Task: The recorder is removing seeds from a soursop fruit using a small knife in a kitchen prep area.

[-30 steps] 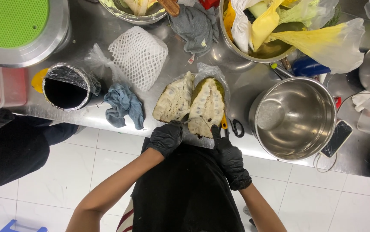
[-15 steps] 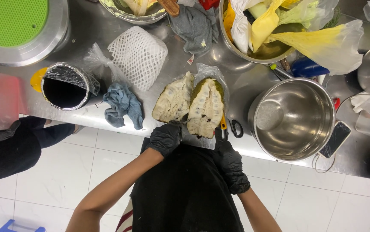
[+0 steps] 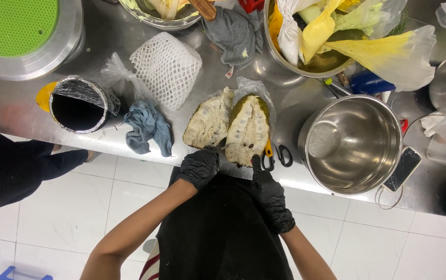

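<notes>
- Step: working the split fruit (image 3: 230, 127) at its near edge.
- Left hand (image 3: 198, 167) curls closed on the left half; whether it grips is unclear.
- Right hand (image 3: 268, 193), one finger out, touches the right half.
- Next: a steady hold.

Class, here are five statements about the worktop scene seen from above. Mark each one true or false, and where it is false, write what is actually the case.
1. Both hands wear black gloves. True: left hand, right hand.
2. The fruit lies whole and uncut. False: it is split into two halves, pale flesh facing up.
3. The steel pot to the right of the fruit is full of peelings. False: it looks empty.
4. A blue-grey cloth lies to the left of the fruit. True.
5. The scissors rest inside the black-lined bin. False: they lie on the counter between the fruit and the steel pot.
</notes>
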